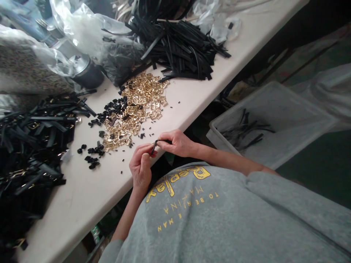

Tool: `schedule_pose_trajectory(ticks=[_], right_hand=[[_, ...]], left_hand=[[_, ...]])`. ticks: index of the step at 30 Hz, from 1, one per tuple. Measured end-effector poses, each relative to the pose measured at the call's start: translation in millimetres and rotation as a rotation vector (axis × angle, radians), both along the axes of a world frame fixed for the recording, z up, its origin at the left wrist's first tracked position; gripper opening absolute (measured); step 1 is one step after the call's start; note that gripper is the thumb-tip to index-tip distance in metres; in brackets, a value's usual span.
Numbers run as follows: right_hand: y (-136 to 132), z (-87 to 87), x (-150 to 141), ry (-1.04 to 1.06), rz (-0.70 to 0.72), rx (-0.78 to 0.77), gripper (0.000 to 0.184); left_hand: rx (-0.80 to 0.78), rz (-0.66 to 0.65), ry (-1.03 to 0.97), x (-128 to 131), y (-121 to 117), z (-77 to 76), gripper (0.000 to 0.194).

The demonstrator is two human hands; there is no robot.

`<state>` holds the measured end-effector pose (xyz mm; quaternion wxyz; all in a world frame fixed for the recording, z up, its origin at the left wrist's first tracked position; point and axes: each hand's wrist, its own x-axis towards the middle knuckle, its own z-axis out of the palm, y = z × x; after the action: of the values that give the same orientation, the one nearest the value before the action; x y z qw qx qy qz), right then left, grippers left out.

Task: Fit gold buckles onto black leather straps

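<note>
Just over the table's near edge, my two hands meet at a short black strap [154,147]. My left hand [140,168] is closed, pinching the strap between thumb and fingers. From the other side my right hand [177,143] pinches it too, thumb and forefinger pressed together. A bit of gold metal shows at the fingertips, too small to make out fully. Beyond the hands lies a heap of gold buckles [145,93]. Small black loops [115,106] are gathered along that heap's left side.
A large pile of black straps with gold buckles [35,135] covers the table's left. Plain black straps [183,47] are heaped at the back, near clear plastic bags [90,33] and a dark metal canister [85,69]. Below the table edge, a white bin [287,120] holds several black strips.
</note>
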<state>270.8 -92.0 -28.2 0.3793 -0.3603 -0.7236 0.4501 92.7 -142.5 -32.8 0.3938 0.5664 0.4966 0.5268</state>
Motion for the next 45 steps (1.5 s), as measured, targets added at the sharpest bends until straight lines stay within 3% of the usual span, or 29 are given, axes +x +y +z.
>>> schedule_pose_trajectory(ticks=[4, 8, 14, 21, 24, 26, 29, 32, 36, 40, 45], right_hand=[[1, -0.9, 7, -0.038, 0.178, -0.054, 0.029], [2, 1.3, 11, -0.083, 0.332, -0.073, 0.026], [11, 11.6, 11, -0.306, 0.421, 0.039, 0.026], [37, 29.3, 1, -0.667, 0.294, 0.441, 0.031], [49, 30.4, -4, -0.635, 0.173, 0.628, 0.028], [52, 26.8, -6, -0.54, 0.036, 0.655, 0.024], [46, 14.3, -6, -0.426, -0.096, 0.512, 0.024], [35, -1.8, -10, -0.341, -0.031, 0.291, 0.025], [29, -14.2, -19, -0.042, -0.013, 0.041, 0.033], [28, -14.3, -29, 0.318, -0.011, -0.264, 0.042], [24, -12.2, -43, 0.53, 0.023, -0.552, 0.044]], left_hand=[[-0.231, -0.064, -0.144, -5, 5, 3.2, 0.018], [-0.464, -0.238, -0.188, -13, 9, 12.1, 0.04], [-0.508, -0.283, -0.163, -23, 13, 19.4, 0.027], [-0.411, -0.165, 0.072, -33, 22, 19.5, 0.024], [-0.359, -0.061, 0.134, -34, 31, 11.9, 0.02], [-0.36, 0.027, 0.011, -32, 38, 5.8, 0.021], [-0.39, 0.126, -0.286, -24, 44, -0.9, 0.026], [-0.412, 0.134, -0.459, -12, 45, -3.4, 0.028], [-0.415, 0.129, -0.517, 2, 40, -4.4, 0.029], [-0.362, 0.138, -0.53, 10, 36, -6.2, 0.028], [-0.311, 0.172, -0.559, 15, 35, -6.2, 0.029]])
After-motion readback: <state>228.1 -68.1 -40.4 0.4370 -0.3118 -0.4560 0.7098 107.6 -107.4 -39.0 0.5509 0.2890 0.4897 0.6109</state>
